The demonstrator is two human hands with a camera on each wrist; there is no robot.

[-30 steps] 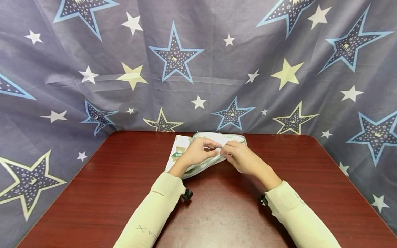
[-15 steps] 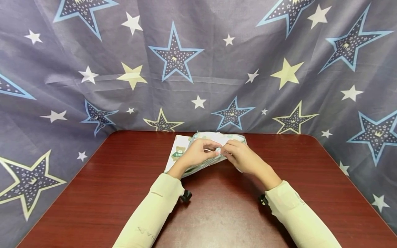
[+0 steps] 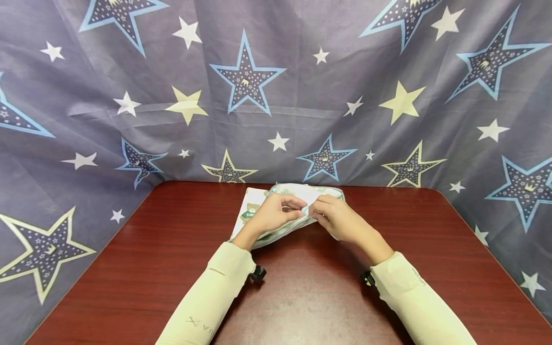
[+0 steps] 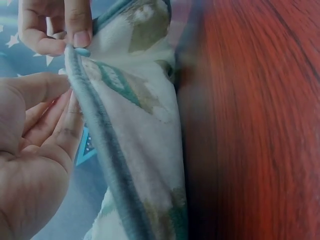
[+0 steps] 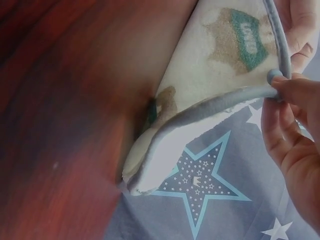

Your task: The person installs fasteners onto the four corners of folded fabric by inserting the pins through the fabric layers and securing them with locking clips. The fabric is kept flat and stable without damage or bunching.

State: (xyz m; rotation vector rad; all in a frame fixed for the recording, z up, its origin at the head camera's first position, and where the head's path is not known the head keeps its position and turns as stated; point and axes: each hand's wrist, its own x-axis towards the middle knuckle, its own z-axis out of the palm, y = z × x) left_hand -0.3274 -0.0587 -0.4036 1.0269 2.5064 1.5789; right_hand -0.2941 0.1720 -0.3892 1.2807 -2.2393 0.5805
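Note:
A white cloth printed with brown bears in green has a grey-blue bound edge. It is raised and folded near the table's far side. My left hand holds that edge between thumb and fingers. Close to its right, my right hand pinches the edge beside a small blue round button, with the thumb against the button. In the left wrist view the blue button sits just under the right hand's fingertip. Part of the cloth is hidden behind both hands.
The dark red wooden table extends all round the cloth. A grey curtain with stars hangs behind its far edge. Black wrist straps show below the pale sleeves.
Both hands stay nearly in place at the cloth's edge, with small finger movements. The blue button between them is less visible from the head now. The head view has shifted slightly.

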